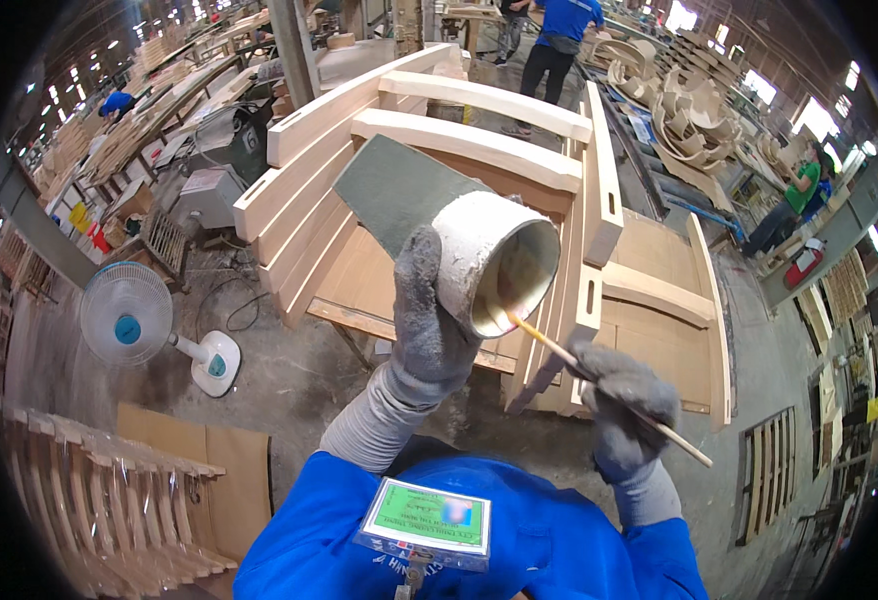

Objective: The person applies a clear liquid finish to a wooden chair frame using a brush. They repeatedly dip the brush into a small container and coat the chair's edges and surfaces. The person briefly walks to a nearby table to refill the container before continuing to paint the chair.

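My left hand (pixel 424 310), in a grey glove, grips a white-crusted round container (pixel 461 255) tilted with its mouth towards me. Inside, the wall is smeared with something pale. A flat grey-green piece (pixel 389 190) reaches out from behind the container to the upper left; whether it is joined to it, I cannot tell. My right hand (pixel 629 405), gloved too, is closed around a thin wooden stick (pixel 556 347). The stick's yellowish tip is at the container's lower rim. Beneath and beyond lie pale wooden frames (pixel 479 140) with curved rails and slotted posts.
A white fan (pixel 127 315) lies on the floor at left. Curved wooden parts under clear wrap (pixel 109 490) sit at lower left. A metal column (pixel 44 220) stands at left. A person in blue (pixel 559 40) stands beyond the frames, and a slatted pallet (pixel 767 475) lies at right.
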Demonstrator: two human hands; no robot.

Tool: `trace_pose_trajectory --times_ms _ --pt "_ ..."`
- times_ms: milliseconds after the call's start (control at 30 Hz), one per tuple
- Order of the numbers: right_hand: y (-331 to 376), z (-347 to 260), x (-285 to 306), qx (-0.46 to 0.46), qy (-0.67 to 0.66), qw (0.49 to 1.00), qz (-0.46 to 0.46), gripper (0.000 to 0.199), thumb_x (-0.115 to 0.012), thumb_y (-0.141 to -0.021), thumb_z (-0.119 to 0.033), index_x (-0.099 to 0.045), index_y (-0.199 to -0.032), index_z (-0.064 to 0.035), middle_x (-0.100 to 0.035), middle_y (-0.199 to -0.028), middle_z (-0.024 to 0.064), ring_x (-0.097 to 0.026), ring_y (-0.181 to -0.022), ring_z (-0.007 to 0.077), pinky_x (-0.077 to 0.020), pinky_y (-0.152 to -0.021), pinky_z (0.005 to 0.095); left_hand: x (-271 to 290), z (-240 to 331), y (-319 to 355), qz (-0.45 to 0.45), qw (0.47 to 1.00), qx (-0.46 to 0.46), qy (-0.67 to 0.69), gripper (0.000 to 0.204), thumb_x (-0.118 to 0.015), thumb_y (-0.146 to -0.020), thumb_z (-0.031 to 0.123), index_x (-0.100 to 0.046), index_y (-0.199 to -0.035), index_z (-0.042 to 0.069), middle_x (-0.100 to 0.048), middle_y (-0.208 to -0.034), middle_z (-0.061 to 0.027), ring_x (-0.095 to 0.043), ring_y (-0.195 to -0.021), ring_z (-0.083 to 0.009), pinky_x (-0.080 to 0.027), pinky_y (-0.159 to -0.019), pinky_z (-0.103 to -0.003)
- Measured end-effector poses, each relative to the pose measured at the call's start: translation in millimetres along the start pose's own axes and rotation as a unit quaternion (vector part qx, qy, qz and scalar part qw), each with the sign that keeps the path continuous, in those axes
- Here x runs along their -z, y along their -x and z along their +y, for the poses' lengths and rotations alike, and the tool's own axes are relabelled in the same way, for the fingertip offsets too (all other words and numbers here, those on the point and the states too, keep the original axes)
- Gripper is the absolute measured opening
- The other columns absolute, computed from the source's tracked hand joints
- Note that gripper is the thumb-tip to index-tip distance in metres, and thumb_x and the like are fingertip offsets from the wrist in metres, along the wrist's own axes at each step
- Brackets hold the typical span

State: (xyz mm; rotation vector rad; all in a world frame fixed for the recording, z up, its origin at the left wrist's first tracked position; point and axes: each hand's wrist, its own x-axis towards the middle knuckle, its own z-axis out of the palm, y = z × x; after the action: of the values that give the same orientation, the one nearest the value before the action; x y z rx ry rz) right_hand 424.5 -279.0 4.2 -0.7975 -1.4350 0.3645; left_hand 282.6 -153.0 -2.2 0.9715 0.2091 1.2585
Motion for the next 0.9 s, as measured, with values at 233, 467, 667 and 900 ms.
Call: trace_pose_trajectory --times_ms 233,467,667,900 --pt "12.7 -0.3 41.2 -0.043 -0.050 0.997 0.031 0.022 -0.063 -0.080 0.004 -0.053 -0.097 -0.0051 -0.060 -0.105 0.0252 -0.061 -0.100 0.0328 -0.0518 -0.083 0.0408 -37.3 -19.6 4.0 0.018 0.992 0.071 0.099 0.070 -0.038 -0.087 0.059 -0.040 -0.132 0.005 -0.049 -0.125 -0.0156 -0.048 -0.117 -0.0264 -0.040 -0.099 -0.041" --pt "5.7 11.5 47.9 -0.069 -0.062 0.994 0.049 0.022 -0.060 -0.081 0.008 -0.050 -0.097 -0.0035 -0.060 -0.104 0.0247 -0.061 -0.098 0.0306 -0.0511 -0.083 0.0388 -38.8 -29.4 -7.9 0.001 0.985 0.070 0.159 0.055 -0.045 -0.092 0.041 -0.041 -0.129 0.001 -0.053 -0.122 -0.0130 -0.052 -0.113 -0.0244 -0.040 -0.100 -0.039" --pt "6.4 17.8 50.6 -0.089 -0.142 0.982 0.086 0.015 -0.059 -0.084 -0.003 -0.048 -0.094 -0.0036 -0.060 -0.093 0.0211 -0.063 -0.084 0.0281 -0.0555 -0.072 0.0377 -31.8 -42.7 -5.2 0.038 0.997 0.020 0.062 0.069 -0.040 -0.088 0.057 -0.039 -0.131 0.003 -0.048 -0.128 -0.0125 -0.047 -0.118 -0.0279 -0.033 -0.104 -0.040" --pt "-30.8 48.9 69.3 -0.298 -0.286 0.902 0.127 0.016 -0.051 -0.089 -0.001 -0.048 -0.104 0.0025 -0.058 -0.101 0.0218 -0.062 -0.092 0.0295 -0.0577 -0.076 0.0365 -49.8 -58.8 9.1 0.153 0.977 0.047 0.141 0.060 -0.038 -0.090 0.056 -0.045 -0.127 0.010 -0.053 -0.122 -0.0096 -0.054 -0.109 -0.0259 -0.046 -0.092 -0.042"
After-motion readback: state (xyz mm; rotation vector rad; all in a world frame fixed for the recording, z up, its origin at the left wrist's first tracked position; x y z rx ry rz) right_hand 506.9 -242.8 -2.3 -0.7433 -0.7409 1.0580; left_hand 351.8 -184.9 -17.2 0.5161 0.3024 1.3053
